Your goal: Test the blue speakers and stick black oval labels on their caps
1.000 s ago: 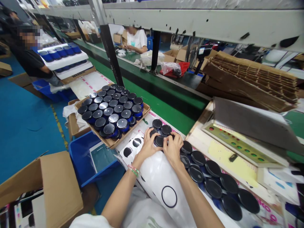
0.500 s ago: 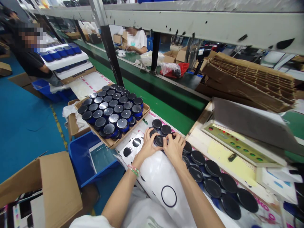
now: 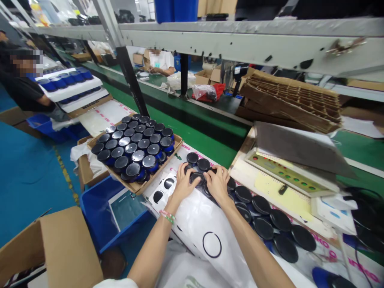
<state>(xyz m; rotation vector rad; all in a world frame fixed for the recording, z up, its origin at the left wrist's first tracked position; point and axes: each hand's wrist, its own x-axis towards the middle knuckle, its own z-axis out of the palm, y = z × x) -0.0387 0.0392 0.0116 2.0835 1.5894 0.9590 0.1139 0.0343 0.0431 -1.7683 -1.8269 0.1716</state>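
Round black-topped pieces with blue sides stand in rows along the bench. My left hand [image 3: 183,185] curves around one round black-topped piece [image 3: 197,177], with the thumb on its near edge and the fingers at its far left. Beside it, my right hand [image 3: 218,185] has thumb and fingers bent over another such piece, mostly hidden under the fingers. Just beyond my hands sit two more round pieces [image 3: 204,164]. A white sheet with black discs [image 3: 169,183] lies left of my left hand. White sheeting with a black ring [image 3: 212,245] spreads below my wrists.
A cardboard tray [image 3: 177,145] packed with similar pieces is at the left, above a blue bin [image 3: 99,224]. More pieces [image 3: 280,220] run along the right. A control panel [image 3: 288,174] and cardboard dividers [image 3: 291,100] are behind. Two people work farther off.
The view has shifted, so the bench scene sits a little further left. Both my hands stay at the same cluster of round pieces; the left fingers have moved slightly around theirs.
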